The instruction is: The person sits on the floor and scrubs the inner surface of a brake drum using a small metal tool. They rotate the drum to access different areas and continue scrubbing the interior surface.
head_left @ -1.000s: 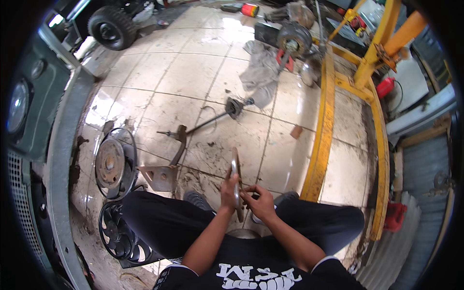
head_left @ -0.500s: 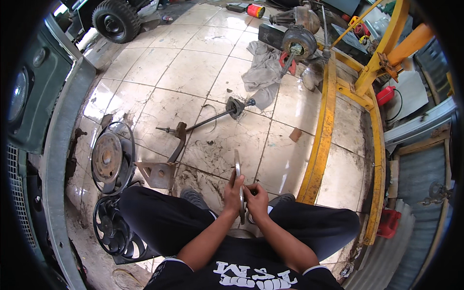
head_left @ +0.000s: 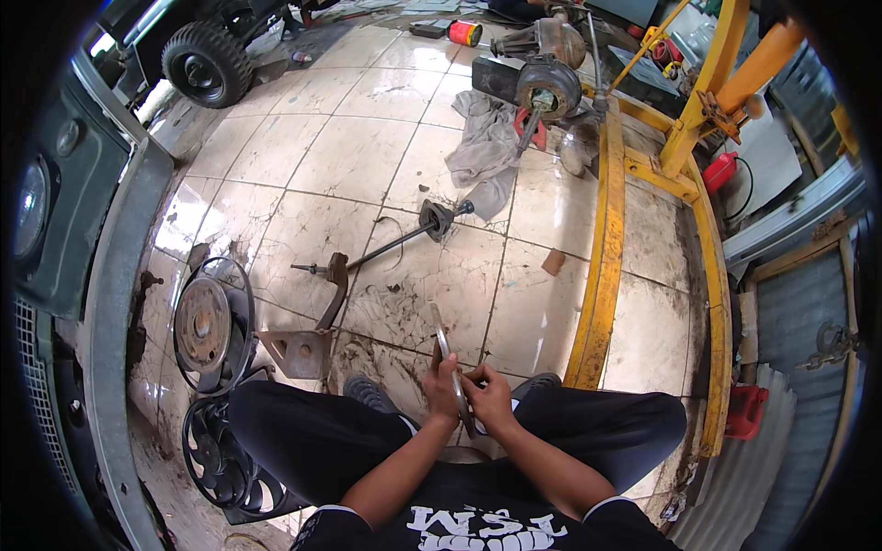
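Observation:
A thin, flat metal plate [head_left: 441,334], seen nearly edge-on, stands tilted in front of me between my knees. My left hand [head_left: 445,390] is closed around its left side, thumb toward me. My right hand [head_left: 488,400] is against its right side with fingers bent together; whatever they pinch is hidden. Ahead on the tiles lie a metal pedal arm with a bracket [head_left: 303,350] and a long rod with a dark boot [head_left: 432,220]. Because the plate is edge-on, its faces do not show.
To my left lie a rusty round plate on a fan ring [head_left: 203,310] and a black fan [head_left: 220,459]. A yellow steel frame [head_left: 602,275] runs along the right. Beyond are a grey rag [head_left: 478,138], an axle assembly [head_left: 548,87] and a vehicle wheel [head_left: 207,69].
The plate's upper end has tipped to the left, and both hands sit slightly lower in view. My head view has shifted a little; the parts on the floor lie as before.

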The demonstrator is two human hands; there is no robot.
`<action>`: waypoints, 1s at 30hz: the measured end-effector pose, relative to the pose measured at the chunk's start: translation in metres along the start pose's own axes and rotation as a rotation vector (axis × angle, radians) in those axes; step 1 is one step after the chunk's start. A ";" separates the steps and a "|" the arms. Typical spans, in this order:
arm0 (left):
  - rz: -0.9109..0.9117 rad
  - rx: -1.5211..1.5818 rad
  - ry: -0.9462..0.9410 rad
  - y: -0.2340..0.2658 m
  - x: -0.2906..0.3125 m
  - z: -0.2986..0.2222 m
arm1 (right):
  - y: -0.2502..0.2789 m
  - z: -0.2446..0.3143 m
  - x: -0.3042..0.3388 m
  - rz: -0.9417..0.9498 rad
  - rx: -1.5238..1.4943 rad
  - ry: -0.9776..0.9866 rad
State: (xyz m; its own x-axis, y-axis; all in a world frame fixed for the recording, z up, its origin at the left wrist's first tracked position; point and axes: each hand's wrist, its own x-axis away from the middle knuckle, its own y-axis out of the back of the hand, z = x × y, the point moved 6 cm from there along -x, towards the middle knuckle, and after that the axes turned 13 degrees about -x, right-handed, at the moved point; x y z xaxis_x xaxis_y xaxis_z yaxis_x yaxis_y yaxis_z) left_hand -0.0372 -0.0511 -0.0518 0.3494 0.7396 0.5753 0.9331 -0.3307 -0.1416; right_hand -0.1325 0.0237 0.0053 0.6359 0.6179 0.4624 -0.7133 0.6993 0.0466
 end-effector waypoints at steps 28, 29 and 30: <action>-0.042 0.037 -0.044 -0.003 -0.006 -0.002 | 0.004 0.008 -0.006 -0.069 0.105 0.180; -0.066 0.043 -0.068 -0.002 -0.007 0.000 | 0.003 0.006 -0.007 -0.065 0.093 0.186; -0.091 0.047 -0.093 0.000 -0.007 0.002 | 0.003 0.002 -0.007 -0.060 0.080 0.192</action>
State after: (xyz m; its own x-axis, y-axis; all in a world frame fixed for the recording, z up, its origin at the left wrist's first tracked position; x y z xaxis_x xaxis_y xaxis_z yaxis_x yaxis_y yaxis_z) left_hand -0.0398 -0.0549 -0.0573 0.2677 0.8171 0.5106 0.9634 -0.2334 -0.1315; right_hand -0.1396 0.0203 0.0044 0.7166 0.6389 0.2798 -0.6891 0.7105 0.1426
